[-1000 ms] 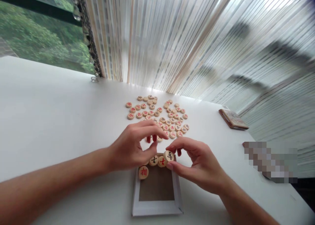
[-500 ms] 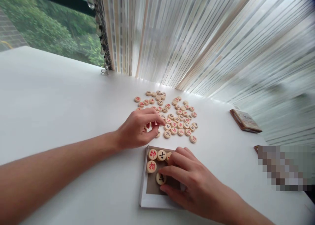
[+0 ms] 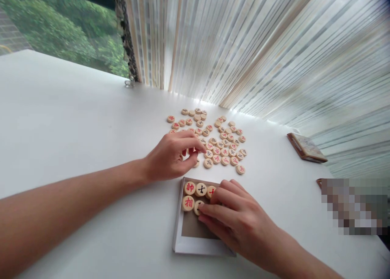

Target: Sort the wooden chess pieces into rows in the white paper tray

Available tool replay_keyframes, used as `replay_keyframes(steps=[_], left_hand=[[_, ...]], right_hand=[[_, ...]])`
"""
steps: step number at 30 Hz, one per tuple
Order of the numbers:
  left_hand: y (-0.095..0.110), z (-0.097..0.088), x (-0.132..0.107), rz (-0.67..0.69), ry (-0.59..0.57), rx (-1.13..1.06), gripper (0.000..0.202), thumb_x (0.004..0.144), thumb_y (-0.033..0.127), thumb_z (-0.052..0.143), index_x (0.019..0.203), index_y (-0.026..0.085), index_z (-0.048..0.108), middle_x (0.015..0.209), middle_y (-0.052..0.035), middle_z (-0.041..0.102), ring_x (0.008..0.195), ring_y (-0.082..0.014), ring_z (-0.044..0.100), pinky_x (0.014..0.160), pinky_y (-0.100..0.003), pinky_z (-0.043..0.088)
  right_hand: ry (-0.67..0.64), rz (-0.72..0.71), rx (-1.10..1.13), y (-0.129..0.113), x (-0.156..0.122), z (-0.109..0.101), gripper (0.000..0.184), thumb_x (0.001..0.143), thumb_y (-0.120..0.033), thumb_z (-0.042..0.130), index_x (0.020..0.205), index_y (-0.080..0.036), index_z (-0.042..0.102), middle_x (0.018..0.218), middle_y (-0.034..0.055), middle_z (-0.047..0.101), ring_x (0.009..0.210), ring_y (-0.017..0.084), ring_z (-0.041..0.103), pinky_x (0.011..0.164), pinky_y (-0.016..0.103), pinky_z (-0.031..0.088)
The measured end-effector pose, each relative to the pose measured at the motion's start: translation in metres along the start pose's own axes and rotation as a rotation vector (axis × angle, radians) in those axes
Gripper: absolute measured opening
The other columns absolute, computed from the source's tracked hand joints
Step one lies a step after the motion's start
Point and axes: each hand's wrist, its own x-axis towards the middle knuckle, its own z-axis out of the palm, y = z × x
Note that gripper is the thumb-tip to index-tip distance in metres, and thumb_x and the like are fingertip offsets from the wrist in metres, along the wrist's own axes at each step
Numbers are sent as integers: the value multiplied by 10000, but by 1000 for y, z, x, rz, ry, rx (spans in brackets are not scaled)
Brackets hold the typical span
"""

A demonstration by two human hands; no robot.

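A shallow white box [image 3: 179, 243] with a brown floor lies on the white table [image 3: 76, 120] in front of me. Round wooden chess pieces sit along its far end, among them a red-marked piece [image 3: 189, 187], a black-marked piece [image 3: 200, 189] and another red-marked piece [image 3: 188, 203]. My right hand [image 3: 234, 218] lies flat over the box, its fingertips on a piece [image 3: 198, 205] beside them. My left hand [image 3: 172, 157] is curled at the near edge of the scattered pieces [image 3: 224, 142], thumb and forefinger pinched together. What they hold is hidden.
A small brown booklet or box [image 3: 306, 147] lies at the right. A blurred-out patch [image 3: 353, 205] covers something at the right edge. A striped curtain [image 3: 243, 47] hangs behind the table, with a window [image 3: 61, 31] onto trees at the left.
My right hand set a black-marked piece down in the box and slid it up beside the others. My left hand moved from above the box to the scattered pieces.
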Motion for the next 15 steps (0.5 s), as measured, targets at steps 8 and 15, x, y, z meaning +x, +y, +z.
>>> replay_keyframes(steps=[8, 15], left_hand=[[-2, 1, 0, -4, -1, -6, 213, 856, 40, 611, 940, 152, 772, 889, -64, 745, 796, -162, 686, 722, -271, 562], [-2, 1, 0, -3, 4, -20, 206, 859, 37, 611, 929, 141, 775, 874, -63, 744, 784, -162, 687, 714, -269, 547]], right_hand=[[25, 1, 21, 2, 1, 3, 121, 1016, -145, 647, 1001, -163, 766, 815, 49, 665, 765, 201, 492, 704, 336, 417], [35, 6, 31, 2, 1, 6, 99, 1002, -141, 670, 1004, -149, 768, 821, 57, 668, 769, 204, 486, 706, 341, 422]])
